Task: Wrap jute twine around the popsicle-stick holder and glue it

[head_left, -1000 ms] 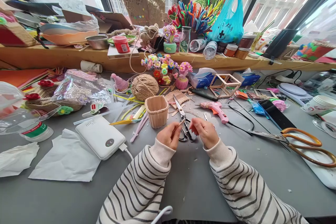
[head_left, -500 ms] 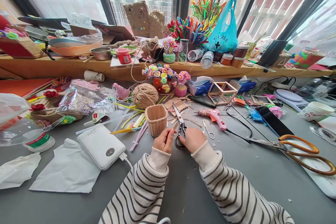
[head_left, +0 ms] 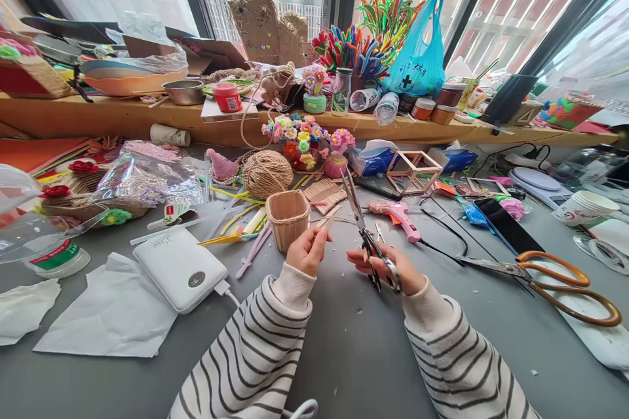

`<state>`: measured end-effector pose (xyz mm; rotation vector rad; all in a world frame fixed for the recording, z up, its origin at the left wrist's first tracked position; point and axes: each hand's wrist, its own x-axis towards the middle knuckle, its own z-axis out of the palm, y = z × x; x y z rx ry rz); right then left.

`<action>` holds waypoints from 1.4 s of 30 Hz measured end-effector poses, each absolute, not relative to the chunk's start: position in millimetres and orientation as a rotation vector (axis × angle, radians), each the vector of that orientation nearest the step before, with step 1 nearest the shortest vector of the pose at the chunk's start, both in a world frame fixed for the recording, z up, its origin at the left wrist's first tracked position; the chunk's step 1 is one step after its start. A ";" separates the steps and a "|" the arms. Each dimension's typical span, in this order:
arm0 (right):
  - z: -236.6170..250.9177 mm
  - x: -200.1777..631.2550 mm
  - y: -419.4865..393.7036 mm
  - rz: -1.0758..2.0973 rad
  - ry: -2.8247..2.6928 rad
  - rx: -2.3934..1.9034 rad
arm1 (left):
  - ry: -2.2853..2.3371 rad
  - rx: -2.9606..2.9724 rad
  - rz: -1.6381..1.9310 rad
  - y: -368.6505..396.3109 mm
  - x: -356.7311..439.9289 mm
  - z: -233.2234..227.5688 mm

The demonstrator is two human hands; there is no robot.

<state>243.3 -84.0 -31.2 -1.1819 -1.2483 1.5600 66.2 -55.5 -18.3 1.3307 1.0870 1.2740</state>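
Now, centre of frame: right hand (head_left: 388,268) grips the scissors (head_left: 366,236) by the handles, fingers through the loops, blades pointing up and away, close together as far as I can see. Left hand (head_left: 305,250) pinches a short wooden stick (head_left: 327,226) between thumb and fingertips; fingers closed on it. Stick and blades are apart, not touching.

Just above the left hand stands a small stick basket (head_left: 287,210), walls complete all round, no handle or trim visible on it. Judgement: the basket body looks built; the stick in hand looks uncut. More flat sticks (head_left: 322,192) lie behind the basket, so stock remains. Pink glue gun (head_left: 399,215) lies right of centre, cord trailing, not in hand.

Other items: twine ball (head_left: 266,172) above the basket; white power bank (head_left: 180,267) lower left, cable attached; large orange-handled shears (head_left: 545,270) at right edge; white paper (head_left: 111,311) lower left.

Writing: power bank carries faint grey lettering and a small round display, neither legible. Blue bag (head_left: 417,62) at upper centre shows a black cross and dark characters, too small to read. Green-and-red label on the tape roll (head_left: 59,257) at left, unreadable. Red tub (head_left: 227,97) on the shelf has a label, illegible.
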 end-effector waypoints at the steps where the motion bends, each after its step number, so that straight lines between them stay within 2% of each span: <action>1: -31.0 243.1 -87.2 1.603 -1.232 -1.113 | 1.075 1.333 1.274 -52.7 68.1 -16.3; 9: -33.7 241.0 -98.2 1.724 -1.153 -0.839 | 1.051 1.337 1.332 -39.7 77.6 -14.0; 17: -23.5 250.0 -105.9 1.732 -1.384 -0.860 | 0.892 1.164 1.319 -45.7 69.8 -2.3; 42: -24.5 257.7 -114.7 1.679 -1.532 -0.822 | 0.961 1.367 1.193 -52.4 65.7 9.3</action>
